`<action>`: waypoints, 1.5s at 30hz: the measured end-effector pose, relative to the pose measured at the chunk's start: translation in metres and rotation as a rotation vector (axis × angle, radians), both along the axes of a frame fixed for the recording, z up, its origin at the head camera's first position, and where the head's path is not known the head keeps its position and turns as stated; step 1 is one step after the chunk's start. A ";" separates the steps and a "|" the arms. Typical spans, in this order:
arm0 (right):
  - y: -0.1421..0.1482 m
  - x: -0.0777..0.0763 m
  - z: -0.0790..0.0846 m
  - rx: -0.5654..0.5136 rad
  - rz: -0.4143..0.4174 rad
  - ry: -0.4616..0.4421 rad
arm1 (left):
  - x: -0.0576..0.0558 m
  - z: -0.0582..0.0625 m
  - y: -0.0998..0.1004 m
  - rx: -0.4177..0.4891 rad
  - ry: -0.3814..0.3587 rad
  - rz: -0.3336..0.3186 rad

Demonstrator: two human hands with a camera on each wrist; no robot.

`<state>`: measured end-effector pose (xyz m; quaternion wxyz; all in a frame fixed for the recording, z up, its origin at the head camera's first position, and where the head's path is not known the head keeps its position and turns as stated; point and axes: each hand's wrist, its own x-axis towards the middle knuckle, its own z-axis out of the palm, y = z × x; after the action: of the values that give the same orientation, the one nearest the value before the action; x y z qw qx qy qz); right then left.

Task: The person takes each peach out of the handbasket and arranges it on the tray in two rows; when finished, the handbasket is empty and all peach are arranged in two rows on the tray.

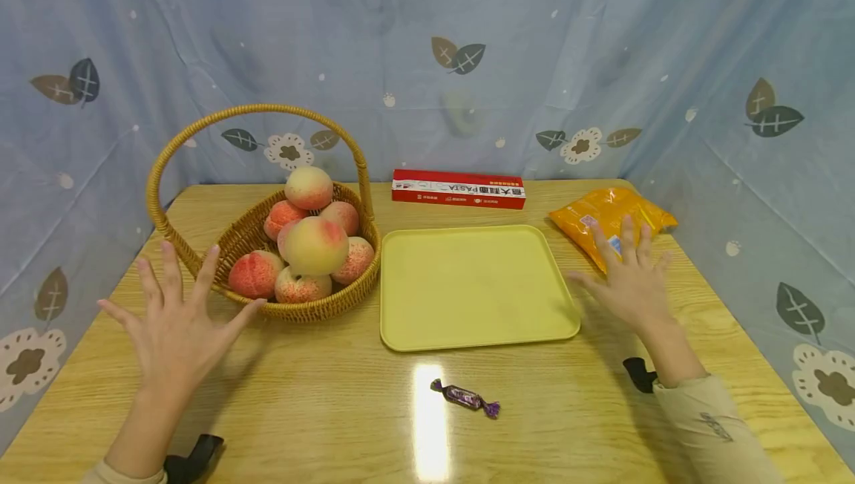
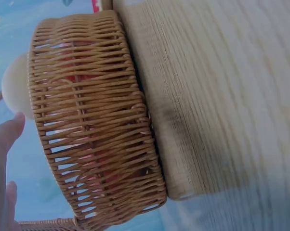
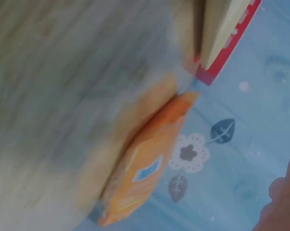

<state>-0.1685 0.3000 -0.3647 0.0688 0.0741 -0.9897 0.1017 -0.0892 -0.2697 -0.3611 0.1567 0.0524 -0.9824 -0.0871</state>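
My left hand [image 1: 177,328] is held up with fingers spread wide, close to the near left side of a wicker basket [image 1: 320,312]; nothing is in it. Several peaches [image 1: 317,246] are heaped in the basket under its tall arched handle. In the left wrist view the woven basket wall [image 2: 92,120] stands right beside the fingers [image 2: 7,132]. My right hand [image 1: 631,291] is spread and holds nothing, between a yellow tray [image 1: 477,287] and an orange packet [image 1: 601,209], whose near edge it overlaps in the head view. The packet [image 3: 145,168] also shows in the right wrist view.
A red and white pasta box [image 1: 458,189] lies behind the tray. In front of the tray is a candy in a purple wrapper [image 1: 464,397]. Blue patterned cloth [image 1: 401,61] hangs behind and along both sides of the wooden table [image 1: 334,410].
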 end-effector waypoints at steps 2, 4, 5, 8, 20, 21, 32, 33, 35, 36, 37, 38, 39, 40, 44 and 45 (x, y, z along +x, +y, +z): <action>-0.007 -0.002 0.002 -0.003 0.015 0.000 | 0.001 0.000 0.001 -0.005 0.004 -0.004; -0.017 -0.004 0.004 -0.046 0.051 -0.025 | 0.003 0.000 0.003 -0.006 0.007 -0.014; -0.024 -0.005 0.006 -0.081 0.075 -0.043 | 0.004 -0.001 0.005 -0.002 0.015 -0.025; -0.047 -0.008 0.013 -0.205 0.159 -0.121 | 0.004 -0.004 0.014 0.028 0.039 -0.073; -0.192 -0.016 0.023 -0.683 0.452 -0.212 | 0.005 -0.010 0.048 0.177 0.048 0.006; -0.205 -0.017 0.022 -0.731 0.470 -0.216 | 0.005 -0.009 0.050 0.188 0.045 0.035; -0.303 -0.029 0.030 -1.076 0.512 -0.313 | 0.005 -0.009 0.058 0.250 -0.041 0.180; -0.308 -0.029 0.030 -1.088 0.484 -0.321 | 0.005 -0.010 0.058 0.258 -0.038 0.182; -0.317 -0.030 0.030 -1.088 0.420 -0.336 | 0.005 -0.011 0.058 0.274 -0.038 0.181; -0.321 -0.030 0.030 -1.074 0.386 -0.341 | 0.005 -0.012 0.058 0.277 -0.031 0.179; -0.324 -0.030 0.030 -1.047 0.351 -0.343 | 0.005 -0.012 0.058 0.280 -0.027 0.176; -0.327 -0.031 0.029 -1.022 0.323 -0.344 | 0.005 -0.013 0.059 0.282 -0.025 0.174; -0.330 -0.031 0.029 -1.007 0.299 -0.345 | 0.005 -0.013 0.058 0.284 -0.026 0.173; -0.332 -0.031 0.029 -0.991 0.280 -0.344 | 0.006 -0.013 0.058 0.282 -0.026 0.173; -0.337 -0.031 0.029 -0.965 0.245 -0.333 | 0.006 -0.010 0.057 0.283 -0.059 0.176; -0.337 -0.031 0.029 -0.967 0.244 -0.330 | 0.006 -0.009 0.057 0.282 -0.072 0.178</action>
<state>-0.1993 -0.0370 -0.3353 -0.0740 0.1315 -0.8116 0.5644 -0.0830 -0.2128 -0.3706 0.1196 0.1636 -0.9569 -0.2079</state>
